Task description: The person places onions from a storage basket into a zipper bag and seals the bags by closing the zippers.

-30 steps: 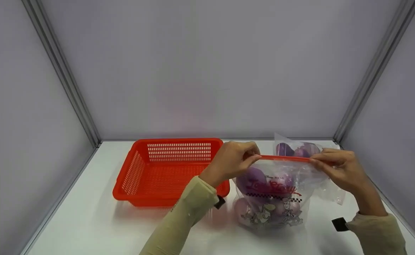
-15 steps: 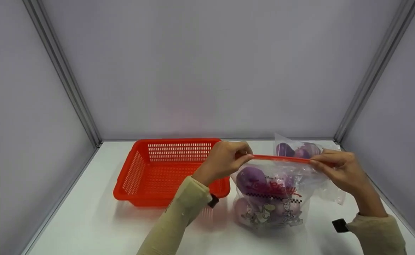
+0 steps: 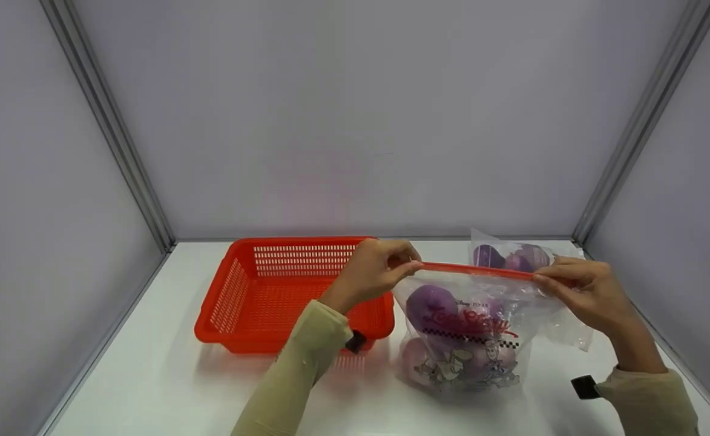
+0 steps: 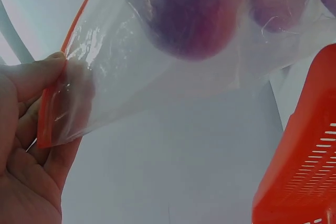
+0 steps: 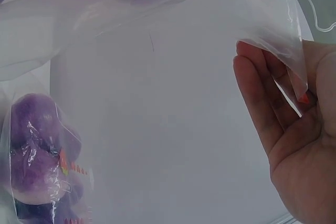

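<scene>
A clear zip bag (image 3: 470, 339) with red print and cartoon figures stands on the table, holding several purple, rounded things (image 3: 432, 307). Its red zip strip (image 3: 476, 270) runs stretched between both hands. My left hand (image 3: 374, 269) pinches the strip's left end between thumb and fingers; in the left wrist view the thumb lies on one side of the bag's corner and the fingers behind it. The right hand (image 3: 585, 293) pinches the strip near its right end. In the right wrist view, the bag's corner with a red tip (image 5: 303, 97) sits inside that hand.
Left of the bag stands a red plastic basket (image 3: 215, 290) with slotted walls, partly behind the left forearm. Behind the bag, at the back right, lies a second clear bag (image 3: 512, 257) with purple things inside. Grey-white panels (image 3: 355, 121) enclose the table (image 3: 149, 375).
My left hand has slid leftward along the red strip to its left end, exposing more of it. The right hand has stayed nearly still at its end.
</scene>
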{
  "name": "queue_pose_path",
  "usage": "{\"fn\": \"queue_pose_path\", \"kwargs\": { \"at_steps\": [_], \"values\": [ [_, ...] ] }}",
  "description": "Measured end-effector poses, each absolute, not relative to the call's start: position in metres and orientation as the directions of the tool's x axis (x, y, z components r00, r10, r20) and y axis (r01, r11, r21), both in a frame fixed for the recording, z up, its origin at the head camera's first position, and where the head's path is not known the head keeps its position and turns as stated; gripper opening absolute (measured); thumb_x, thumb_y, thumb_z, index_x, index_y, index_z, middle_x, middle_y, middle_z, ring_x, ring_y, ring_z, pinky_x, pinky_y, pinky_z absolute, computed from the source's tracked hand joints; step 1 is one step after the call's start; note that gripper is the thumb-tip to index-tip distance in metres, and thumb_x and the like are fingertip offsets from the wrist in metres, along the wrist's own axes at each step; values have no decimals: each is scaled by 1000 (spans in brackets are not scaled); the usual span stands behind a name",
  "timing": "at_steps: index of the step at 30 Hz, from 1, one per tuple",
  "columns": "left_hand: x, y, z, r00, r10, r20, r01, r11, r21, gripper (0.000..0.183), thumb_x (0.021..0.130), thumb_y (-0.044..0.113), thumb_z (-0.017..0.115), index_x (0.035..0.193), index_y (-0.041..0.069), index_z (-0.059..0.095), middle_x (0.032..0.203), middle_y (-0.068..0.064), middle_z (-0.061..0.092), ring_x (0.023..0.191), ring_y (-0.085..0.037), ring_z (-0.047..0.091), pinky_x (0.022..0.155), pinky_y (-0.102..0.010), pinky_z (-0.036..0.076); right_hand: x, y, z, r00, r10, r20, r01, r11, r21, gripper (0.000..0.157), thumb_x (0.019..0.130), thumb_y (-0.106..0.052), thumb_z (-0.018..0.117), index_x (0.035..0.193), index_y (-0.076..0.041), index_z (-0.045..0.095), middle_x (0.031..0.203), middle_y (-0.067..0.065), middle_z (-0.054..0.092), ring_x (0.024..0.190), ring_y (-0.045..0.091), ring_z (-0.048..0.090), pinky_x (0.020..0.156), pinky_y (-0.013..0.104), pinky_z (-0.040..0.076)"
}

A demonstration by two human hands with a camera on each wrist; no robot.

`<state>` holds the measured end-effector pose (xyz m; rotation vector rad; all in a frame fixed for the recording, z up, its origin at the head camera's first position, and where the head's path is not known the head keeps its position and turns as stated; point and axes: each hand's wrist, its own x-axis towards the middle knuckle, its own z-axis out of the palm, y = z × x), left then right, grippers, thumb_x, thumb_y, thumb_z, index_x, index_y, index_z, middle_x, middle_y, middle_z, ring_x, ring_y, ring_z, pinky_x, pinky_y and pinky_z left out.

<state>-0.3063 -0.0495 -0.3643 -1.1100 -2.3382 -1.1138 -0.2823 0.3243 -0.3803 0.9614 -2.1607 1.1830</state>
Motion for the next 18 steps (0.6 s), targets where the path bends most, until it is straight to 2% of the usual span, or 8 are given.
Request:
{"fn": "queue_pose_path", "kwargs": {
  "at_steps": [6, 18],
  "values": [
    [-308, -57, -366, -654, 505, 564, 756, 393, 524, 13, 99, 21, 72, 97, 9, 77, 84, -3, 75, 71, -8, 64, 69, -19, 56, -285, 325, -383, -619, -347, 704, -780, 379, -499, 32, 77, 28, 68, 90, 1, 80, 70, -1, 59, 58, 6, 44, 44, 25, 33],
    [-309, -74, -368, -674, 491, 552, 736, 381, 560, 14, 98, 22, 73, 97, 9, 77, 85, -1, 75, 71, -7, 64, 70, -22, 58, -280, 328, -381, -642, -320, 696, -748, 460, -478, 33, 77, 25, 72, 90, -4, 82, 71, -6, 59, 57, 4, 42, 46, 23, 34]
  ]
}}
